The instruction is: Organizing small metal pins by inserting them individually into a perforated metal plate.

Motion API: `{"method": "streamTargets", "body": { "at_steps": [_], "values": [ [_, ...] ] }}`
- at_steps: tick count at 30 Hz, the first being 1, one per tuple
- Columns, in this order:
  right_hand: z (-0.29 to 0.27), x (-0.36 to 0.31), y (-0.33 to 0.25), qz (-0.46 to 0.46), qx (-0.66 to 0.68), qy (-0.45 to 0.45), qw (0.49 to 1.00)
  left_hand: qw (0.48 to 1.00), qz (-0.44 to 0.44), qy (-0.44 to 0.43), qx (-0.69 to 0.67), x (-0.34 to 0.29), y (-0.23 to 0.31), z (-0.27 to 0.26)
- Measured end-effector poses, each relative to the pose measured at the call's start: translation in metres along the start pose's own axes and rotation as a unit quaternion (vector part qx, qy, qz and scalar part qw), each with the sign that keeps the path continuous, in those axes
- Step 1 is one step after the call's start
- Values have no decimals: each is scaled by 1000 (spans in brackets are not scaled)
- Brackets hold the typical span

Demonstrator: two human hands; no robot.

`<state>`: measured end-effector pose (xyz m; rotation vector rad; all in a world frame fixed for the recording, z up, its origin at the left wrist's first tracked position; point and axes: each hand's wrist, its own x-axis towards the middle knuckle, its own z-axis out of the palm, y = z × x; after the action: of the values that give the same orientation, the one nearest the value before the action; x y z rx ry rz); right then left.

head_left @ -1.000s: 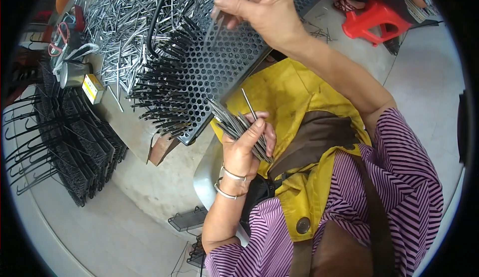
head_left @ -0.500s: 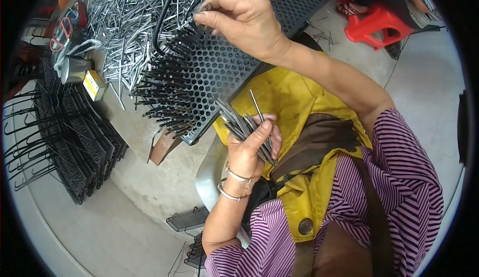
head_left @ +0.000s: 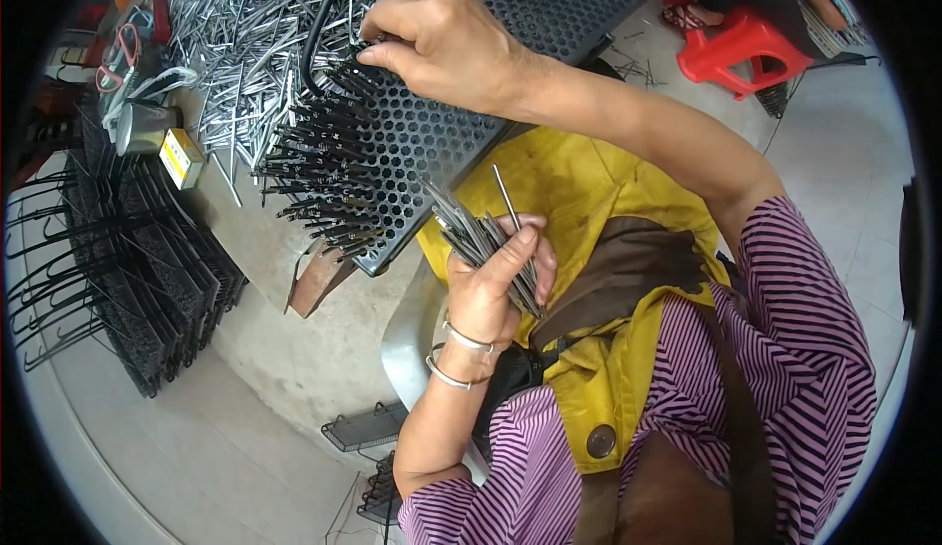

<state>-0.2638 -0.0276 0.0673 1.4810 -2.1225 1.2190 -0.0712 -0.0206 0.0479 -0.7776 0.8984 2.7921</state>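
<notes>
Left hand (head_left: 496, 275) closed around a bundle of thin grey rods (head_left: 469, 236), held over the yellow apron (head_left: 589, 177) just off the near edge of the perforated black panel (head_left: 446, 138). Bundle's long axis runs upper left to lower right, upper ends pointing at the panel. One rod sticks out steeper than the rest, clear of the others at its top.

Right hand (head_left: 451, 54) is over the panel, thumb and forefinger nearly together at the upper end of the black-ended rods (head_left: 324, 157) — can't tell what's between the tips, too dark there. Those rods bunch at the panel's left end, mostly lying left-right in view; bare holes sit to their right.

Key relation: bundle is below and slightly right of the right hand, well apart. Right hand is nearer the black-ended rods — left is nearer the panel's lower edge.
</notes>
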Motion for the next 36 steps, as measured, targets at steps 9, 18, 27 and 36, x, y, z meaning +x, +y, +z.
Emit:
{"method": "streamTargets", "body": {
  "at_steps": [9,18,27,36],
  "values": [
    [0,4,-1,-17,38,16,999,1000,1,-3,-3,0,0,-1],
    [-48,-49,-27,159,144,-114,970,998,14,-14,-57,1,1,-3],
    [-62,-82,-45,362,446,-310,757,996,9,-79,-36,2,4,-5],
    [-63,-91,-45,441,461,-276,719,995,10,-95,-13,2,1,0]
  ]
}}
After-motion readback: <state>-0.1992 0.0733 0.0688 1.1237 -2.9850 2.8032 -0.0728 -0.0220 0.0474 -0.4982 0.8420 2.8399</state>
